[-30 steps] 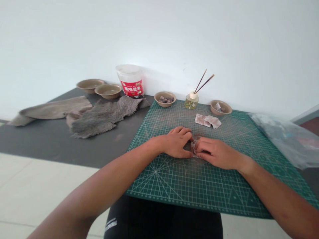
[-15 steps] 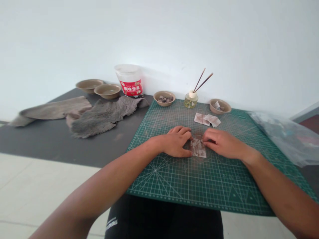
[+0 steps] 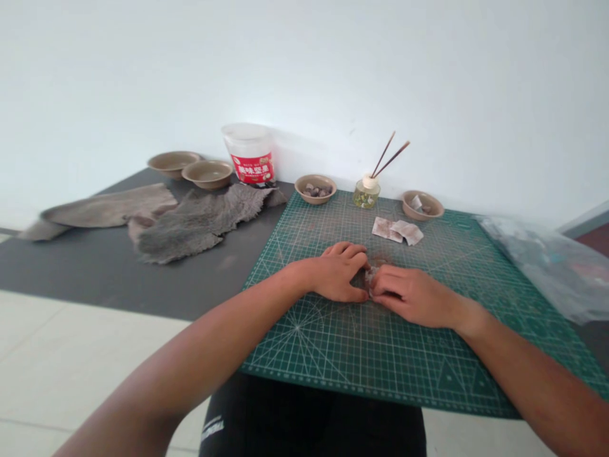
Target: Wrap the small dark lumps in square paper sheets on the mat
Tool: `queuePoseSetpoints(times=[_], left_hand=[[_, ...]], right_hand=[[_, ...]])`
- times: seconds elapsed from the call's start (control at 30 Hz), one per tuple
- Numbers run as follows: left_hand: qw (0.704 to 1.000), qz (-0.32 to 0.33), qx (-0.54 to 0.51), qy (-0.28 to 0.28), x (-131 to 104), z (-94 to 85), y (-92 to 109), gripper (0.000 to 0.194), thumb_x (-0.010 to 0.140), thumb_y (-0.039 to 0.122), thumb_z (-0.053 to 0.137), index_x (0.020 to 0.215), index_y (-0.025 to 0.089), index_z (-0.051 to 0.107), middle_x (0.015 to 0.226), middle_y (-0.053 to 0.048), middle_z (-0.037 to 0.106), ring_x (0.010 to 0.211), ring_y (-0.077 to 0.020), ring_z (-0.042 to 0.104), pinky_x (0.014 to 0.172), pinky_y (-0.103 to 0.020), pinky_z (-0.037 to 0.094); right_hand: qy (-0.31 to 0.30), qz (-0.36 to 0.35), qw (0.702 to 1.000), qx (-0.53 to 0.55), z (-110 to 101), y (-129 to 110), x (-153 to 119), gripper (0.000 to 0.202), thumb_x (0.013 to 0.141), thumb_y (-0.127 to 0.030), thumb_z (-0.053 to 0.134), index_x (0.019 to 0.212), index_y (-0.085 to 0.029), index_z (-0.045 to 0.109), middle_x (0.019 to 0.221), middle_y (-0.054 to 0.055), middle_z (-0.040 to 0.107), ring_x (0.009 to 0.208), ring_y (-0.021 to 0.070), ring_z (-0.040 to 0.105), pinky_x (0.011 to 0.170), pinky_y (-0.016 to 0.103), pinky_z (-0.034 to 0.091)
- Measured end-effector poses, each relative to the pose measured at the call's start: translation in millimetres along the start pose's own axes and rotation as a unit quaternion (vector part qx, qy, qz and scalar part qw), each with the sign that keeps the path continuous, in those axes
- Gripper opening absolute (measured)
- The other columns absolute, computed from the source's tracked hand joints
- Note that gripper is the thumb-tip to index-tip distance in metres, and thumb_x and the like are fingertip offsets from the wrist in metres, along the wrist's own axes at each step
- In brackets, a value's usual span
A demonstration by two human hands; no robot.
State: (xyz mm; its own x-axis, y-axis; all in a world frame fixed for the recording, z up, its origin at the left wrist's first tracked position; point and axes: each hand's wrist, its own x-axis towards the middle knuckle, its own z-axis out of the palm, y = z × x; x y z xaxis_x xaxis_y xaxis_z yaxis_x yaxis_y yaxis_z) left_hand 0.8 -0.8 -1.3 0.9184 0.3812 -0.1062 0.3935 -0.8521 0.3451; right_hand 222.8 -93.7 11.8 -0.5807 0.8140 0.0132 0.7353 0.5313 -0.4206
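Note:
A small white square (image 3: 371,277) with brown smudges, possibly paper or a sachet, lies on the green cutting mat (image 3: 333,343). Only a narrow, crumpled-looking part of it shows between my hands. My left hand (image 3: 339,273) rests on the mat with its fingers apart, thumb and forefinger tips touching the square's left side. Curled fingers of my right hand (image 3: 404,292) are closed over the square and hide most of it. Beyond my hands lie two similar smudged pieces (image 3: 387,229), one overlapping the other.
Along the wall stand a bowl of dark lumps (image 3: 315,190), a reed diffuser (image 3: 366,193) and a bowl with small pieces (image 3: 423,206). Further left are two bowls (image 3: 208,174), a plastic tub (image 3: 250,155) and grey cloths (image 3: 190,225). A clear plastic bag (image 3: 547,260) lies right.
My right hand has moved left and slightly nearer to me, over the square, which lay mostly in view before. My left hand has stayed nearly in place.

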Motion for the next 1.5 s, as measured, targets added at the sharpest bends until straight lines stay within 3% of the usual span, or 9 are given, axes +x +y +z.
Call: queuePoseSetpoints(times=[0.13,0.3,0.43,0.57,0.77,0.93,1.1,1.23,1.5], left_hand=[[1.0,-0.004,0.003,0.005,0.4,1.1,-1.1,0.061,0.085,0.062,0.056,0.132,0.024,0.045,0.16,-0.011,0.026,0.15,-0.0344,0.014,0.119,-0.054,0.021],[1.0,0.001,0.005,-0.005,0.2,-0.6,0.3,0.063,0.084,0.063,0.056,0.131,0.023,0.046,0.159,-0.012,0.027,0.149,-0.0337,0.017,0.119,-0.051,0.021],[1.0,-0.007,0.003,0.005,-0.7,-1.9,2.0,0.063,0.084,0.062,0.057,0.132,0.023,0.046,0.159,-0.012,0.028,0.149,-0.0338,0.017,0.119,-0.051,0.022],[1.0,-0.009,-0.006,-0.001,-1.1,-2.1,2.5,0.063,0.083,0.063,0.058,0.131,0.024,0.047,0.16,-0.011,0.026,0.149,-0.0349,0.016,0.118,-0.052,0.024],[1.0,-0.011,-0.003,0.003,-0.2,-1.5,1.4,0.063,0.083,0.062,0.058,0.132,0.024,0.046,0.16,-0.011,0.026,0.149,-0.0343,0.018,0.118,-0.053,0.024],[1.0,-0.005,-0.005,-0.004,-0.8,-2.3,1.7,0.064,0.083,0.063,0.057,0.131,0.023,0.047,0.16,-0.012,0.027,0.149,-0.0357,0.017,0.118,-0.054,0.023],[1.0,-0.01,-0.007,-0.004,-1.0,-3.3,2.0,0.064,0.083,0.063,0.057,0.132,0.023,0.046,0.16,-0.012,0.026,0.149,-0.0354,0.016,0.118,-0.054,0.023],[1.0,-0.007,-0.007,-0.008,-0.9,-3.7,2.1,0.063,0.083,0.063,0.057,0.131,0.023,0.046,0.161,-0.011,0.026,0.149,-0.0351,0.016,0.118,-0.053,0.023],[1.0,-0.008,-0.008,-0.008,-0.4,-2.7,1.1,0.062,0.084,0.062,0.057,0.131,0.023,0.047,0.162,-0.012,0.023,0.15,-0.0352,0.014,0.118,-0.054,0.022]], right_hand=[[0.06,0.078,0.994,-0.055,-1.0,7.3,0.7,0.011,0.096,-0.024,0.055,0.088,-0.021,0.061,0.09,0.003,0.061,0.082,0.0176,0.059,0.075,0.032,0.045],[0.001,0.023,1.0,0.001,0.3,8.4,-1.7,0.012,0.097,-0.027,0.054,0.089,-0.022,0.061,0.093,0.002,0.062,0.085,0.016,0.06,0.076,0.029,0.045],[0.073,0.076,0.993,-0.054,1.2,10.6,-0.4,0.01,0.096,-0.025,0.054,0.089,-0.022,0.06,0.094,0.003,0.062,0.085,0.0187,0.06,0.076,0.032,0.045],[0.005,0.036,0.999,-0.011,1.0,7.2,-1.1,0.012,0.096,-0.027,0.055,0.086,-0.022,0.06,0.091,0.003,0.061,0.082,0.0174,0.059,0.074,0.031,0.046],[0.065,0.086,0.992,-0.06,1.0,8.2,4.5,0.011,0.096,-0.025,0.053,0.088,-0.022,0.06,0.09,0.003,0.061,0.08,0.0179,0.059,0.073,0.032,0.045],[0.004,0.044,0.998,-0.035,3.4,6.1,-0.3,0.014,0.098,-0.027,0.051,0.089,-0.022,0.06,0.095,0.003,0.061,0.083,0.017,0.06,0.074,0.03,0.045],[0.061,0.091,0.991,-0.078,2.2,8.5,-1.0,0.012,0.097,-0.027,0.052,0.089,-0.022,0.059,0.093,0.003,0.06,0.082,0.0185,0.059,0.075,0.033,0.045],[-0.011,0.044,0.999,-0.01,1.7,3.8,-1.4,0.012,0.096,-0.028,0.055,0.087,-0.022,0.059,0.092,0.002,0.06,0.081,0.0165,0.059,0.073,0.03,0.045],[0.018,0.075,0.995,-0.06,-0.2,7.9,-2.5,0.011,0.096,-0.027,0.055,0.086,-0.022,0.058,0.09,0.003,0.059,0.079,0.0176,0.058,0.072,0.032,0.044]])
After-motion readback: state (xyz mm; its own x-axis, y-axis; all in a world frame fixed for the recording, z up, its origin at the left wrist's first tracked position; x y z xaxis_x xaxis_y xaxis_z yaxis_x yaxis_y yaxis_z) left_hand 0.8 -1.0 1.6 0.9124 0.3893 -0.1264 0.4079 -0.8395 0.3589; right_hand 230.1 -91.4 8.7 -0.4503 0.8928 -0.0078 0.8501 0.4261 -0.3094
